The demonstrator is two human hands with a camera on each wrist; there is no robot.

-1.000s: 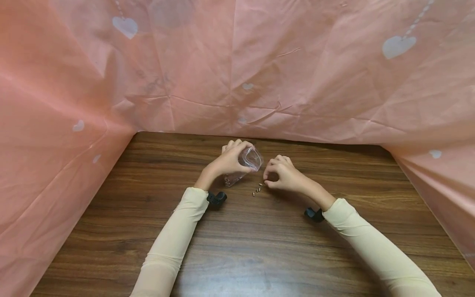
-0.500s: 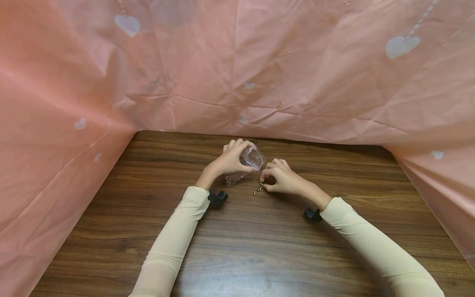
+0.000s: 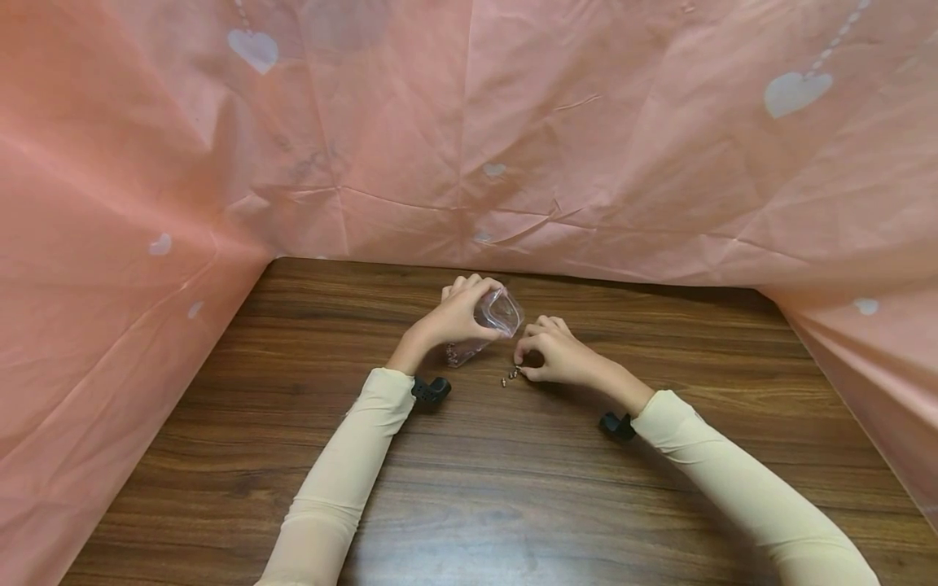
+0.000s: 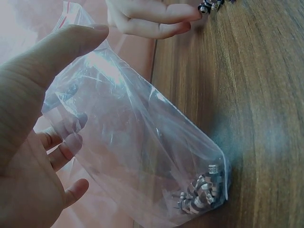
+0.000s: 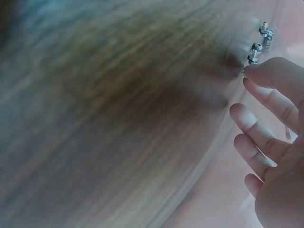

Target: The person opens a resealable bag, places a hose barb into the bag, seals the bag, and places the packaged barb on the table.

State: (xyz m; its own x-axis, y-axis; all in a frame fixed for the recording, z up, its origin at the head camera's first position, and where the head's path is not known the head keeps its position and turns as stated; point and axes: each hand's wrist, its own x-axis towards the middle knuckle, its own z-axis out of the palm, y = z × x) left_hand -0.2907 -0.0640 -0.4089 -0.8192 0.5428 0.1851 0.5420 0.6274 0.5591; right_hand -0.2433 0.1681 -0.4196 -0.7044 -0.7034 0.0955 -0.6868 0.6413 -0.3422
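My left hand (image 3: 456,316) grips a clear zip-lock bag (image 4: 128,118) near its mouth, the thumb over the rim and the other fingers behind. Tilted, the bag has its mouth towards my right hand. Several small silvery metal fittings (image 4: 202,192) with nut-like collars lie bunched in its bottom corner. My right hand (image 3: 554,352) is down at the tabletop, right of the bag. Thumb and index finger pinch at a small metal fitting, which they mostly hide. Close beside those fingertips lie a few more loose fittings (image 5: 255,53) on the wood.
A brown wood-grain table (image 3: 469,488) lies under both arms. Pink cloth (image 3: 410,122) with pale hearts hangs along the back and both sides. Each wrist carries a black camera mount (image 3: 432,390).
My right hand has come down and left, its thumb and index finger closing at the rightmost loose fitting. The left hand keeps holding the bag in nearly the same place.
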